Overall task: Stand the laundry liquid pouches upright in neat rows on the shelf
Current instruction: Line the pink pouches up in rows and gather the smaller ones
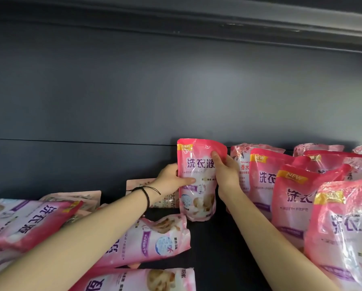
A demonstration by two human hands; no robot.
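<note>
Held pouch [199,181]: pink laundry liquid pouch, upright, printed face toward the camera, base down at the shelf [213,244]; cannot tell whether fully resting there.
Left grip [171,178]: closed around the held pouch's left edge at mid-height, thumb laid across the front, fingers hidden behind.
Right grip [225,173]: closed around the held pouch's right edge, higher up than the left, thumb reaching toward the top corner, fingers hidden behind.
Pouch relative to grip: pinned between the two hands, top edge standing clear above both, lower third hanging free below them.
Standing pouches [295,198]: several of the same pink kind, upright in staggered rows on the right of the shelf; nearest one just beside the held pouch, partly behind the right wrist.
Lying pouches [28,221]: flat and overlapping on the left and front of the shelf, some under the left forearm; one [150,240] just below the held pouch's base.
Cord bracelet [146,195]: black, around the left wrist.
Back panel [133,91]: dark grey, plain, behind all pouches.
</note>
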